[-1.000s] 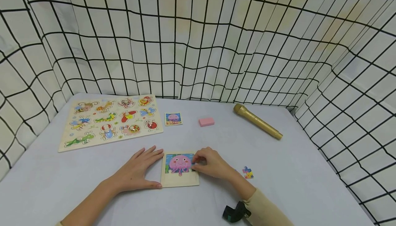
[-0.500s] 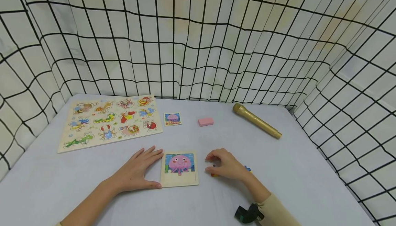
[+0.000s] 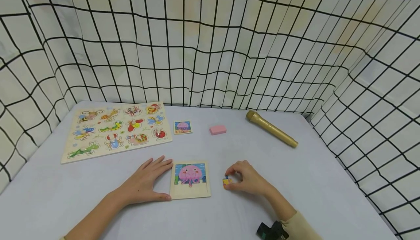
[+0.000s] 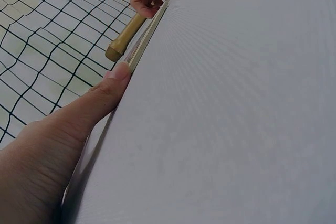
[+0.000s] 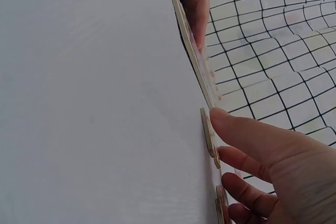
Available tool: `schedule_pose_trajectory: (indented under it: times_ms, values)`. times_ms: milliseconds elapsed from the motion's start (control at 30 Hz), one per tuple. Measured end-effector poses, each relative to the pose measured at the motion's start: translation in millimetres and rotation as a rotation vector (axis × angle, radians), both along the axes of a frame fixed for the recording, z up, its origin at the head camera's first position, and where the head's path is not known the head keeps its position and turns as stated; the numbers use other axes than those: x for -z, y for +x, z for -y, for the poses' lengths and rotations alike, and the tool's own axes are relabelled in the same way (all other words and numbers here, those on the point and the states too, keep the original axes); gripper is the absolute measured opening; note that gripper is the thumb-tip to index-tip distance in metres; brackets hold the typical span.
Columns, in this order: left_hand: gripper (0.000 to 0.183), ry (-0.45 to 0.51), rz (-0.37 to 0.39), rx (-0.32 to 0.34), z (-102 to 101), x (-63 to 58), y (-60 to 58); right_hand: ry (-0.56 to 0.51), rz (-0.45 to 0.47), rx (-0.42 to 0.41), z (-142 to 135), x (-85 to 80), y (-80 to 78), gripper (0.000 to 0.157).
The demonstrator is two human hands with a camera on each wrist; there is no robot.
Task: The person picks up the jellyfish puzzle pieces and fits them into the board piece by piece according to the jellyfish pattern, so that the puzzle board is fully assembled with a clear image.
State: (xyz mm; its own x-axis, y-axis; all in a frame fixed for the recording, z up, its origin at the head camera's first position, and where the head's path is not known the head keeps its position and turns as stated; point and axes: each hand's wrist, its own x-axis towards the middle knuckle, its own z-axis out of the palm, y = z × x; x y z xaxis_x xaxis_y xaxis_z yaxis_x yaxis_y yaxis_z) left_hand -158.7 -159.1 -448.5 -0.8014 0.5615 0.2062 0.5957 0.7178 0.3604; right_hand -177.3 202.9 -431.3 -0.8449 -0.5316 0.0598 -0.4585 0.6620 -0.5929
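Observation:
A small wooden jigsaw board point(image 3: 190, 192) with a pink jellyfish picture lies flat before me; its lower part is bare wood. My left hand point(image 3: 142, 183) rests on the table with fingers spread, thumb and fingertips against the board's left edge. Right of the board, my right hand point(image 3: 247, 180) pinches a yellow-and-blue jigsaw piece point(image 3: 227, 183) between thumb and curled fingers, close to the tabletop. In the right wrist view, the thumb touches one end of that piece point(image 5: 208, 132), and a second loose piece point(image 5: 220, 208) lies under the other fingers; the head view hides it.
An insect puzzle board point(image 3: 118, 128) lies at the back left. Beside it are a small jellyfish picture card point(image 3: 182, 127), a pink block point(image 3: 218, 130) and a gold microphone point(image 3: 272, 128). Black netting point(image 3: 210, 50) stands around the table's back and sides.
My right hand has moved from the jigsaw board's right edge rightwards to the loose jigsaw piece and has taken hold of it. My left hand has stayed put.

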Motion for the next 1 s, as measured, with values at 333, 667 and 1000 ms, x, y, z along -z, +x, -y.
schedule_pose_trajectory:
  times_ms: [333,667,1000]
  values:
    - [0.101,0.002,-0.003,0.003,-0.3,-0.8,0.6,-0.014,0.029,-0.001,0.3,-0.9,0.2,0.031]
    - [0.102,-0.002,-0.004,-0.001,0.0,-1.6,0.9,-0.105,0.093,-0.063,1.2,-4.5,0.2,0.021]
    - [0.101,-0.002,-0.006,0.001,0.1,-0.3,0.4,-0.154,0.041,-0.066,7.1,-9.9,-3.7,0.007]
